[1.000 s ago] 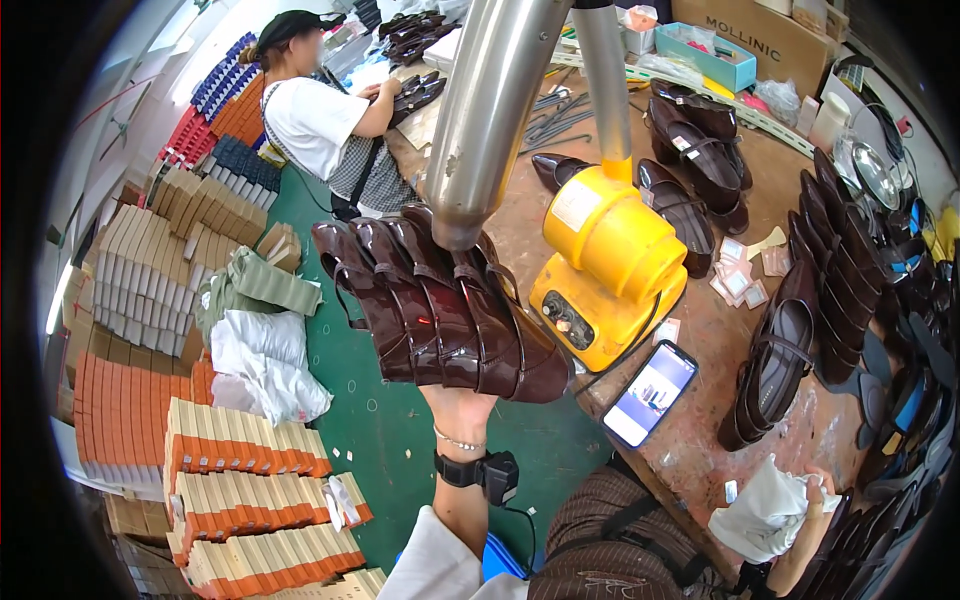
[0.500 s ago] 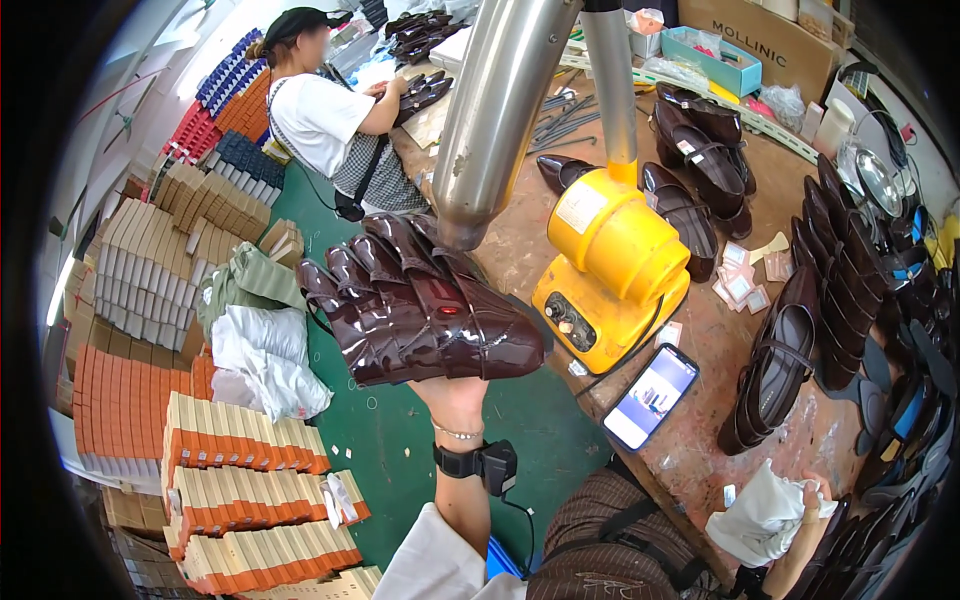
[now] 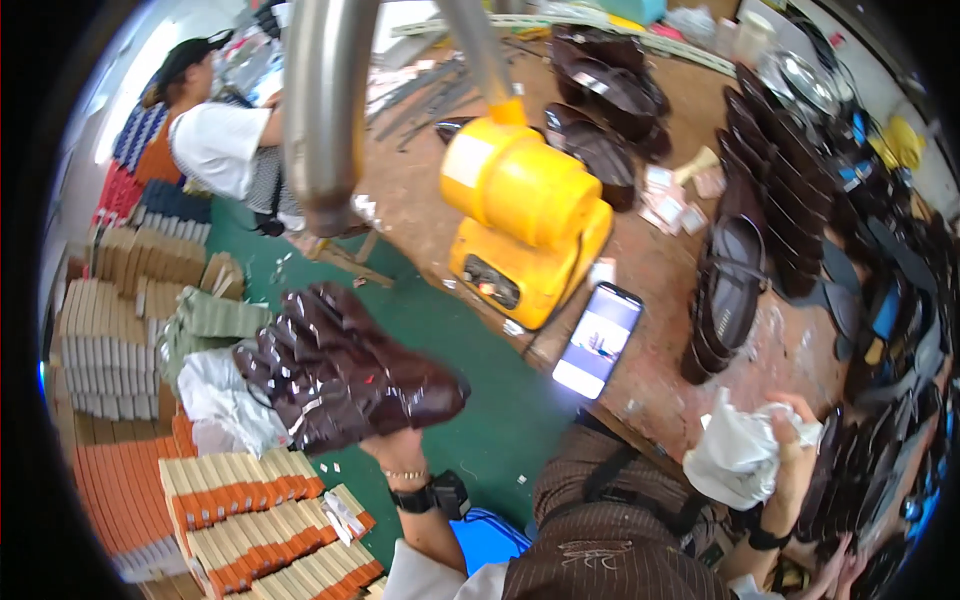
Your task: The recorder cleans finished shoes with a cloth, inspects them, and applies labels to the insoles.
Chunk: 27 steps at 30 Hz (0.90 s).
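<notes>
Head view: left hand [image 3: 398, 452] holds the stack of glossy brown shoes [image 3: 350, 375] from below, fingers hidden, over green floor [image 3: 500, 400], beside the bench [image 3: 650, 390]; right hand [image 3: 795, 445] grips crumpled white cloth [image 3: 735, 455]. Shoes could slide apart and drop if that one-handed support tips; raised carelessly, they might scuff the metal nozzle [image 3: 325, 130].

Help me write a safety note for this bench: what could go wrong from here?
The bunched, glossy brown shoes are held over the green floor by the left hand, its fingers hidden; one might slip and get scuffed.

The phone lies by the edge of the table, so a nudge could knock it off.

The metal pipe ends above the shoes in this view; raising them might knock them against it.
</notes>
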{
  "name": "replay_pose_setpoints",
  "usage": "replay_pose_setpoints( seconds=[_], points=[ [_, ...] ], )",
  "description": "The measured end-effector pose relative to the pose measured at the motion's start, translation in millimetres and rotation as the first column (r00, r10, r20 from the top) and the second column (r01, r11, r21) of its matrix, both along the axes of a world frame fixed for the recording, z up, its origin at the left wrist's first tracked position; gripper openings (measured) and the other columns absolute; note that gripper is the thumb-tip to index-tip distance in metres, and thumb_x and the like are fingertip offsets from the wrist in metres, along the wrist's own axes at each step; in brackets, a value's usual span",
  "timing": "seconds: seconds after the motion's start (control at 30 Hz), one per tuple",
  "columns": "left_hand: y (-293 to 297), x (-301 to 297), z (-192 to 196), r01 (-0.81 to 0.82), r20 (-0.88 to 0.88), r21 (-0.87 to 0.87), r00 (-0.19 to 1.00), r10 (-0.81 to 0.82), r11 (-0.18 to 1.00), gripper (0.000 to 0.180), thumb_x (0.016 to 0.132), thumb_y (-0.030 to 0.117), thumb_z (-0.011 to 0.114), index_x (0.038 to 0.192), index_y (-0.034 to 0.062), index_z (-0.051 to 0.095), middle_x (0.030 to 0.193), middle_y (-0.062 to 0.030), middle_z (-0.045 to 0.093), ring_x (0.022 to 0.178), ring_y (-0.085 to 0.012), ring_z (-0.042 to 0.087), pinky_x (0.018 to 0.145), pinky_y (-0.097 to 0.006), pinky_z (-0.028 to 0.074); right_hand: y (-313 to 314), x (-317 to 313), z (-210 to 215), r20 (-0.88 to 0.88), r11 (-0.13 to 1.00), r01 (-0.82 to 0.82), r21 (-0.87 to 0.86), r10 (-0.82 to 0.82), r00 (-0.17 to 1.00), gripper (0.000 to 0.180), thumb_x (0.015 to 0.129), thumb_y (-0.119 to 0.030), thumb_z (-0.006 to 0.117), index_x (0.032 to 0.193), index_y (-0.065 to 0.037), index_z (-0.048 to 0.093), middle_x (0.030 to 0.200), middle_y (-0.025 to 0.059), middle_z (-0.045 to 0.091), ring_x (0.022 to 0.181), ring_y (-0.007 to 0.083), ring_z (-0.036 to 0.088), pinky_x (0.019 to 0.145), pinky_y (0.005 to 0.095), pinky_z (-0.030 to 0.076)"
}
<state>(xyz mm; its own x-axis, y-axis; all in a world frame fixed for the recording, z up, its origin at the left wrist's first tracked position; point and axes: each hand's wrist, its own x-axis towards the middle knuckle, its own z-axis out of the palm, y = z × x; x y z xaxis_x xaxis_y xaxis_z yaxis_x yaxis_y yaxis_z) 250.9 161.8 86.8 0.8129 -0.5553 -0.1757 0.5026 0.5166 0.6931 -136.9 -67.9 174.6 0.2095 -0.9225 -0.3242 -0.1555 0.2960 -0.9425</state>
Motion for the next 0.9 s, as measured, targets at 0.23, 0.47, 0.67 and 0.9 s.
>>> replay_pose_setpoints(
  seconds=[0.23, 0.47, 0.67, 0.9],
  points=[
    [108.3, -70.8, -83.7, -0.36, 0.569, 0.799, 0.71, -0.414, 0.481, 0.054, 0.098, 0.041, 0.042, 0.138, 0.0055, 0.042, 0.137, -0.0135, 0.049, 0.13, -0.0313, 0.041, 0.11, -0.048, 0.033, 37.5, 97.6, 8.7, -0.014, 0.593, -0.804, -0.055, 0.804, 0.594, 0.072, 0.085, -0.046, 0.068, 0.132, 0.004, 0.049, 0.117, 0.0245, 0.062, 0.104, 0.0333, 0.064, 0.089, 0.0371, 0.051],
    [47.8, -141.3, -14.7, 0.14, 0.019, 0.432, 0.986, -0.164, 0.891, 0.058, 0.079, 0.031, 0.063, 0.123, -0.0054, 0.051, 0.116, -0.0154, 0.06, 0.105, -0.0264, 0.06, 0.098, -0.04, 0.047, 88.5, 140.4, -4.5, -0.134, 0.369, -0.923, -0.107, 0.915, 0.381, 0.102, 0.086, -0.057, 0.06, 0.145, 0.011, 0.014, 0.131, 0.04, 0.043, 0.105, 0.0514, 0.057, 0.089, 0.0474, 0.049],
    [89.2, -129.6, -34.5, 0.152, 0.106, 0.063, 0.982, -0.158, 0.986, 0.076, 0.095, 0.051, 0.044, 0.143, -0.006, 0.032, 0.145, -0.0183, 0.04, 0.133, -0.0322, 0.041, 0.112, -0.045, 0.031, 87.0, 138.5, -18.2, -0.192, 0.325, -0.937, -0.126, 0.919, 0.345, 0.071, 0.073, -0.011, 0.053, 0.137, 0.011, 0.033, 0.084, 0.0311, 0.061, 0.076, 0.0465, 0.061, 0.071, 0.0499, 0.05],
    [198.2, -78.4, -93.0, 0.185, -0.186, 0.42, 0.976, -0.116, 0.888, 0.083, 0.081, 0.057, 0.058, 0.14, 0.0009, 0.039, 0.133, -0.0144, 0.053, 0.116, -0.0328, 0.054, 0.101, -0.046, 0.043, 69.5, 162.8, -44.0, 0.498, 0.17, -0.985, -0.03, 0.857, 0.133, 0.036, 0.073, -0.008, 0.057, 0.103, 0.011, 0.059, 0.084, 0.0148, 0.068, 0.078, 0.0229, 0.064, 0.071, 0.0349, 0.049]
  ],
)
